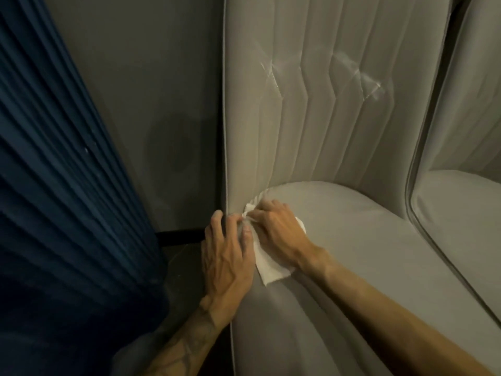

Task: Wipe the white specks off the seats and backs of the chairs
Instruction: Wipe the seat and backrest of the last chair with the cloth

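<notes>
The right hand (276, 232) holds the white cloth (268, 270) and presses it where the seat (366, 240) meets the back (311, 126), near 6 o'clock. The left hand (227, 256) grips the chair edge (224, 158). Next job, I think: reach up to the white marks (271, 73) at 1 o'clock.

grey chair (379, 267) | white streaks (271, 73) on backrest (311, 137) | white wipe (271, 264) crumpled at chair's left edge

Furnished indoor room: padded grey chair (339, 126), blue curtain (48, 199).
</notes>
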Demonstrator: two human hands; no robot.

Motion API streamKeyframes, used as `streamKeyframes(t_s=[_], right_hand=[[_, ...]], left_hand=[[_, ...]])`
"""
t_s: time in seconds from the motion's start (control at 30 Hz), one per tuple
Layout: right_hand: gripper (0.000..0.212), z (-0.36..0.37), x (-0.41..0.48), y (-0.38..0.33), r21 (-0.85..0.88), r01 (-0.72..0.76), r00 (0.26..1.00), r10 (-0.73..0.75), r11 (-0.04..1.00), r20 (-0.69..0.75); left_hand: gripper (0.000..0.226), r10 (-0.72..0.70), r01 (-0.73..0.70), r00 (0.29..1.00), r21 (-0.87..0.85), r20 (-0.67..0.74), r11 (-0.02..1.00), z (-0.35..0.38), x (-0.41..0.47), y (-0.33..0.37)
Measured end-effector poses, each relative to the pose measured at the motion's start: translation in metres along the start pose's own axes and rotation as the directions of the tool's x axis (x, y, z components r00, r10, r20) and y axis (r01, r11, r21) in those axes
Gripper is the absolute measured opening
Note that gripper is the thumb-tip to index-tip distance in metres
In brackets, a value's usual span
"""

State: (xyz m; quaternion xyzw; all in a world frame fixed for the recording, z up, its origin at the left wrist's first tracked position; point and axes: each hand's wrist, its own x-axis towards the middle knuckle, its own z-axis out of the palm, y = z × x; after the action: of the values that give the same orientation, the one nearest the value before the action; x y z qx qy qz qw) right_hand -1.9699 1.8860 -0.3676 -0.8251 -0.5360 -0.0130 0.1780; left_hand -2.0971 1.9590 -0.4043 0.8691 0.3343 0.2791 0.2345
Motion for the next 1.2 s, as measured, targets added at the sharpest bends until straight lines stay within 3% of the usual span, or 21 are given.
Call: streamKeyframes(t_s=[0.07, 0.17, 0.23, 0.3, 0.4, 0.47, 0.6, 0.67, 0.8, 0.93, 0.97, 1.03, 1.1, 1.13, 1.2], right_hand=[[0.018, -0.007, 0.001, 0.007, -0.008, 0.019, 1.000, -0.018, 1.000, 0.019], [0.017, -0.008, 0.027, 0.011, -0.024, -0.244, 0.966, 0.240, 0.969, -0.100], [0.022, 0.000, 0.031, -0.001, -0.073, -0.317, 0.943, 0.306, 0.946, -0.131], [0.022, 0.010, 0.014, -0.016, -0.096, -0.232, 0.968, 0.220, 0.968, -0.121], [0.021, 0.007, -0.029, -0.028, 0.013, 0.004, 0.998, -0.003, 1.000, -0.065], [0.017, -0.001, -0.032, -0.023, 0.012, 0.041, 0.999, -0.041, 0.999, -0.016], [0.015, -0.007, 0.011, -0.009, 0.026, -0.329, 0.929, 0.328, 0.944, -0.172], [0.023, 0.007, 0.014, -0.025, -0.044, -0.360, 0.926, 0.350, 0.932, -0.144], [0.016, 0.021, -0.039, -0.064, -0.015, -0.227, 0.960, 0.221, 0.974, -0.170], [0.024, 0.011, -0.069, -0.109, 0.131, 0.085, 0.996, -0.088, 0.988, 0.012], [0.020, 0.009, -0.068, -0.114, 0.176, 0.099, 0.995, -0.099, 0.979, -0.009], [0.016, 0.004, -0.053, -0.104, 0.216, -0.057, 0.987, 0.088, 0.975, -0.137], [0.019, 0.001, -0.037, -0.082, 0.104, -0.312, 0.927, 0.326, 0.944, -0.185], [0.021, 0.005, -0.036, -0.075, 0.042, -0.382, 0.907, 0.383, 0.923, -0.176], [0.021, 0.015, -0.045, -0.082, 0.037, -0.314, 0.940, 0.316, 0.949, -0.128]], left_hand=[[0.037, -0.004, 0.005, 1.000, -0.022, 0.019, 1.000, -0.004, 0.000, 0.000], [0.046, 0.038, -0.033, 0.997, -0.077, 0.066, 0.996, -0.016, 0.004, -0.005], [0.046, 0.114, -0.103, 0.987, -0.094, 0.114, 0.990, -0.025, 0.012, -0.015], [0.040, 0.195, -0.171, 0.965, -0.142, 0.173, 0.975, -0.035, 0.025, -0.027], [0.032, 0.272, -0.239, 0.924, -0.151, 0.269, 0.959, -0.048, 0.048, -0.035], [0.032, 0.273, -0.240, 0.896, -0.137, 0.349, 0.961, -0.054, 0.061, -0.036], [0.035, 0.235, -0.190, 0.858, -0.143, 0.456, 0.971, -0.062, 0.072, -0.035], [0.038, 0.222, -0.173, 0.855, -0.146, 0.468, 0.974, -0.065, 0.073, -0.034], [0.039, 0.199, -0.141, 0.855, -0.154, 0.479, 0.978, -0.066, 0.077, -0.029], [0.040, 0.192, -0.145, 0.842, -0.131, 0.505, 0.981, -0.070, 0.080, -0.028], [0.040, 0.190, -0.145, 0.835, -0.127, 0.516, 0.981, -0.072, 0.081, -0.028], [0.042, 0.181, -0.132, 0.824, -0.128, 0.538, 0.983, -0.075, 0.081, -0.027], [0.044, 0.171, -0.117, 0.821, -0.132, 0.545, 0.984, -0.076, 0.081, -0.026], [0.045, 0.164, -0.107, 0.823, -0.134, 0.544, 0.985, -0.076, 0.081, -0.025], [0.048, 0.161, -0.103, 0.825, -0.136, 0.541, 0.985, -0.076, 0.079, -0.022]])
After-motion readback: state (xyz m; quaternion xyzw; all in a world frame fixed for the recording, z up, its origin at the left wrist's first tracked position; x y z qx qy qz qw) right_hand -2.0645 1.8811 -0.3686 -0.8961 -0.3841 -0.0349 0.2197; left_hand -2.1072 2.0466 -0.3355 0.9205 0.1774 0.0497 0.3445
